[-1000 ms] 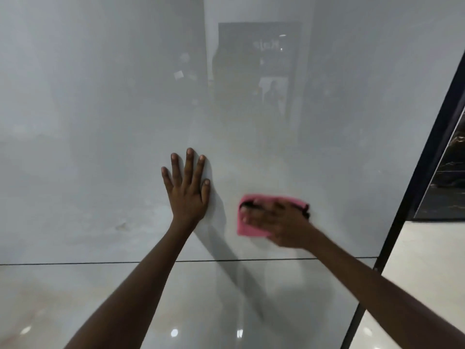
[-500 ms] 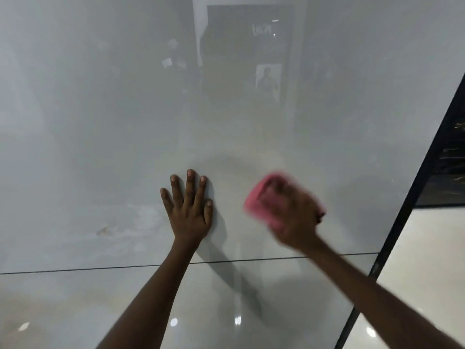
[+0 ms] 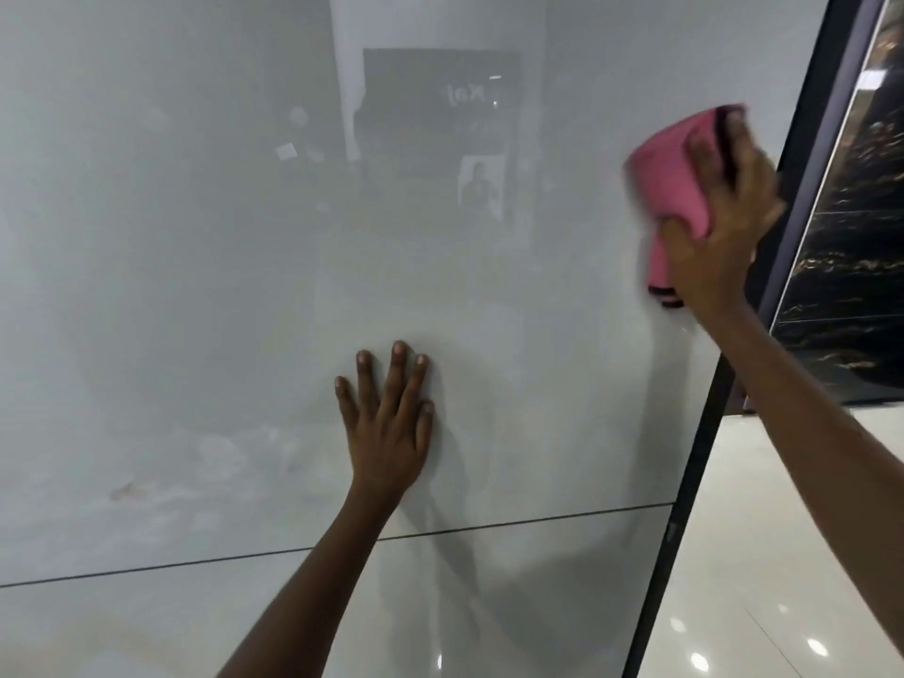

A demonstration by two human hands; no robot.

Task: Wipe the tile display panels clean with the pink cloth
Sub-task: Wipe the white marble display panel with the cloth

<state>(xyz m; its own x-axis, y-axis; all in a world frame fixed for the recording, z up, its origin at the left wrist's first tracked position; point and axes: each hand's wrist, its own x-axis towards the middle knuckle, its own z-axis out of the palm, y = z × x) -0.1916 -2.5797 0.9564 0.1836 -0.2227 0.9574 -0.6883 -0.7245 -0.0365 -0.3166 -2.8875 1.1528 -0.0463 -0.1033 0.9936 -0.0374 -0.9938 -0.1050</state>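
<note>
Left hand [image 3: 391, 423]: flat on the pale tile panel [image 3: 195, 286], fingers straight and spread, holding nothing, bracing low on the upper tile.
Right hand [image 3: 724, 203]: raised high near the panel's right edge, fingers and thumb curled around the bunched pink cloth [image 3: 670, 183], pressing it to the glossy face.
Cloth position: against the upper right of the grey panel, just beside the dark frame strip [image 3: 694, 482].
Cloth handling: soft and light by the look of it, folds easily; best held as a wad under the palm so a broad pad meets the tile; likely to slide freely on so slick a surface.
Cloth looks: bright pink, crumpled, with a dark band along its edges at top and bottom.
Panel looks: light grey, highly reflective, showing dim room reflections; a thin dark joint [image 3: 244, 555] running across below the left hand; faint smudges and a brownish mark [image 3: 122, 491] at lower left, probably not yet wiped.
Neighbour: black gold-veined tile panel [image 3: 856, 237] to the right.
</note>
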